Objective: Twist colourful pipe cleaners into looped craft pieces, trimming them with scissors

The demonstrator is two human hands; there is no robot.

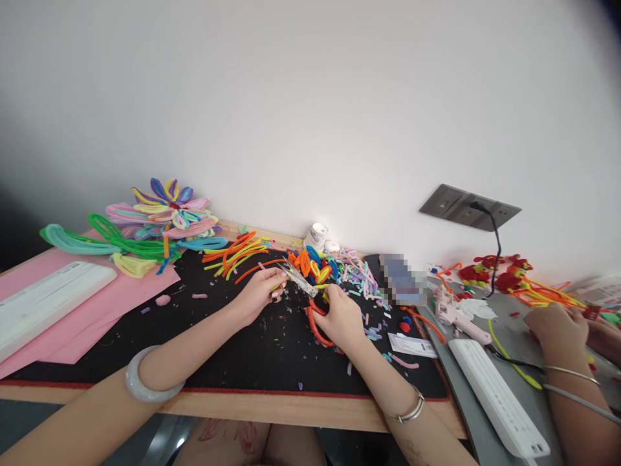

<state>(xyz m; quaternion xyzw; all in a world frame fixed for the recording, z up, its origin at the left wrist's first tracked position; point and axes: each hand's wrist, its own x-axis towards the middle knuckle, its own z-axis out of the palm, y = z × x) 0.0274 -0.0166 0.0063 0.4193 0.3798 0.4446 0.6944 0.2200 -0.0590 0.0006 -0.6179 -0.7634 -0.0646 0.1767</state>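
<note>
My right hand (344, 320) is closed around the red handles of a pair of scissors (303, 282). Their silver blades point up and left, toward my left hand (262, 294). That hand pinches a short piece of yellow-green pipe cleaner (275, 285) close beside the blade tips. A bit of yellow pipe cleaner (321, 287) also shows at my right fingertips; whether they grip it I cannot tell. Just beyond the scissors lies a bundle of looped orange, yellow and blue pipe cleaners (303, 262). Loose orange and yellow pipe cleaners (233, 254) lie behind my left hand.
Cut pipe-cleaner bits (359, 275) cover the black mat (233, 366). A paper cup (316, 237) stands against the wall. Pipe-cleaner flowers (169, 207) and a white case (55, 304) sit left. Rightward are a glue gun (460, 316), a power strip (499, 395) and another person's hand (557, 333).
</note>
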